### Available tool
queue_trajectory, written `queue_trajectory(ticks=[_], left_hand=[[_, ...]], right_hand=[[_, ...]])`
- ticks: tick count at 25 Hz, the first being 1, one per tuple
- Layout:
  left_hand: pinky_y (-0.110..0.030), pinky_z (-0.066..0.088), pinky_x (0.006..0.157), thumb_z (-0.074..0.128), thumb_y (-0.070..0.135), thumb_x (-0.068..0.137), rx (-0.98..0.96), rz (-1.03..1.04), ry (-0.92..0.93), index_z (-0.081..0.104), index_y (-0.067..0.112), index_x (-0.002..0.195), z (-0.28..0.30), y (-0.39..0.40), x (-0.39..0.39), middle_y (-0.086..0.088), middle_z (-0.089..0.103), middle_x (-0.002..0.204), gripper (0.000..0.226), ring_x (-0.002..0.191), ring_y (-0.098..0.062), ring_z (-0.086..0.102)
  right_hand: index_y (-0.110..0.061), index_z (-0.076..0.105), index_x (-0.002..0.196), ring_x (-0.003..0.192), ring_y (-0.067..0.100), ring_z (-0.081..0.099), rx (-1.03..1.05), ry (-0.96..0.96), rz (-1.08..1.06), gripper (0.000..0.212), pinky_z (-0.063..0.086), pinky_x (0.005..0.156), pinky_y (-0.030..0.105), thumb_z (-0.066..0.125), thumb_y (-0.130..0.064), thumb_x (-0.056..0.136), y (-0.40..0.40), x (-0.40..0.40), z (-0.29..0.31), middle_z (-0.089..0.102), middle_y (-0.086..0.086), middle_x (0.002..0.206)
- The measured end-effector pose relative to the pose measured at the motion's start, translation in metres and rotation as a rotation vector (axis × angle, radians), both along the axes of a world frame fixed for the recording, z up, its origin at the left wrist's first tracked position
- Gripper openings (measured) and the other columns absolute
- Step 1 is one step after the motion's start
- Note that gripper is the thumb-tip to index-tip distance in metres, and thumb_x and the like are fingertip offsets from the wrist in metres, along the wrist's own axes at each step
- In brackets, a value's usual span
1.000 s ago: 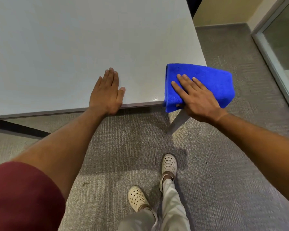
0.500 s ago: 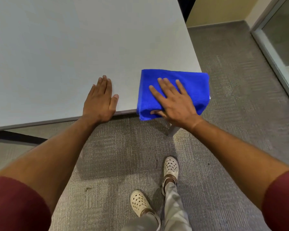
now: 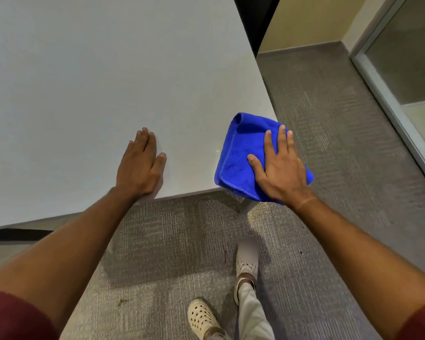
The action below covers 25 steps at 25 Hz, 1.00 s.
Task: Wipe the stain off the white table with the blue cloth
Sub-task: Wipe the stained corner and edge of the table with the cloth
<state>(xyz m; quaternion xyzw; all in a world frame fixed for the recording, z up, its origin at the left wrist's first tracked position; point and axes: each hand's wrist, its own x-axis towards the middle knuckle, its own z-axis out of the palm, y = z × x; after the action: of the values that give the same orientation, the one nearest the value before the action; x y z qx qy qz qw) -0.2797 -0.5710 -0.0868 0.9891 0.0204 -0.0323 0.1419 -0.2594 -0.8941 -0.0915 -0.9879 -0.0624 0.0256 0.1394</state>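
- Your right hand (image 3: 281,169) has carried the blue cloth (image 3: 238,153) back out to the near right corner of the tabletop (image 3: 96,82); half a second ago it sat further in, nearer your left hand (image 3: 140,168). That reads as a back-and-forth wiping stroke over this corner.
- The cloth has also turned: it lay broad side across you before, and now its long axis runs from the near right edge up and away toward the far left, with the rolled fold pointing away from you.
- Your right hand lies flat and open on the cloth, fingers spread, pressing rather than gripping. Your left hand rests open, palm down, on the bare tabletop by the near edge, well apart from the cloth.
- The cloth's near right part overhangs the corner.
- A faint wet glint shows just left of the cloth; you cannot tell whether any stain remains beneath it.
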Motion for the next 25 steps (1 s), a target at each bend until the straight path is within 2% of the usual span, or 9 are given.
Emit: queue_trajectory(ticks=[5, 9, 15, 21, 25], left_hand=[[-0.042, 0.008, 0.122, 0.026, 0.045, 0.097, -0.005, 0.027, -0.04, 0.018, 0.003, 0.153, -0.002, -0.005, 0.017, -0.015, 0.012, 0.163, 0.07, 0.152, -0.025, 0.007], [-0.041, 0.009, 0.122, 0.028, 0.044, 0.096, 0.001, 0.045, -0.04, 0.019, 0.003, 0.153, -0.002, -0.008, 0.019, -0.014, 0.013, 0.163, 0.071, 0.152, -0.024, 0.008], [-0.033, 0.003, 0.123, 0.024, 0.047, 0.099, -0.026, 0.086, -0.01, 0.009, 0.016, 0.157, -0.007, -0.007, 0.016, 0.001, 0.001, 0.165, 0.067, 0.151, -0.008, -0.005], [-0.035, 0.006, 0.123, 0.022, 0.051, 0.099, -0.086, 0.092, 0.003, 0.006, 0.021, 0.157, -0.008, -0.004, 0.015, 0.005, 0.001, 0.165, 0.068, 0.151, -0.006, -0.002], [-0.03, 0.003, 0.122, 0.025, 0.056, 0.095, -0.317, 0.15, 0.012, 0.006, 0.023, 0.157, 0.0, -0.005, 0.016, 0.01, 0.003, 0.164, 0.073, 0.15, -0.003, 0.001]], right_hand=[[-0.007, 0.007, 0.156, 0.152, 0.034, 0.001, 0.042, 0.076, 0.044, 0.076, 0.013, 0.121, 0.043, 0.025, -0.055, 0.1, 0.003, 0.061, 0.005, -0.003, 0.022, 0.164], [-0.004, 0.007, 0.156, 0.152, 0.037, 0.0, 0.025, 0.09, 0.078, 0.074, 0.008, 0.122, 0.043, 0.028, -0.051, 0.102, 0.018, 0.121, 0.007, -0.003, 0.025, 0.163], [-0.001, 0.011, 0.155, 0.152, 0.035, 0.0, -0.125, 0.042, 0.268, 0.075, 0.003, 0.124, 0.047, 0.024, -0.051, 0.101, 0.055, 0.2, 0.009, 0.004, 0.026, 0.162], [-0.004, 0.011, 0.156, 0.153, 0.033, 0.0, -0.16, 0.052, 0.457, 0.08, 0.002, 0.125, 0.045, 0.018, -0.058, 0.098, 0.085, 0.175, 0.011, 0.004, 0.022, 0.164], [-0.007, 0.007, 0.157, 0.153, 0.031, -0.003, -0.114, 0.087, 0.529, 0.083, 0.002, 0.125, 0.046, 0.015, -0.063, 0.096, 0.107, 0.13, 0.011, 0.0, 0.019, 0.164]])
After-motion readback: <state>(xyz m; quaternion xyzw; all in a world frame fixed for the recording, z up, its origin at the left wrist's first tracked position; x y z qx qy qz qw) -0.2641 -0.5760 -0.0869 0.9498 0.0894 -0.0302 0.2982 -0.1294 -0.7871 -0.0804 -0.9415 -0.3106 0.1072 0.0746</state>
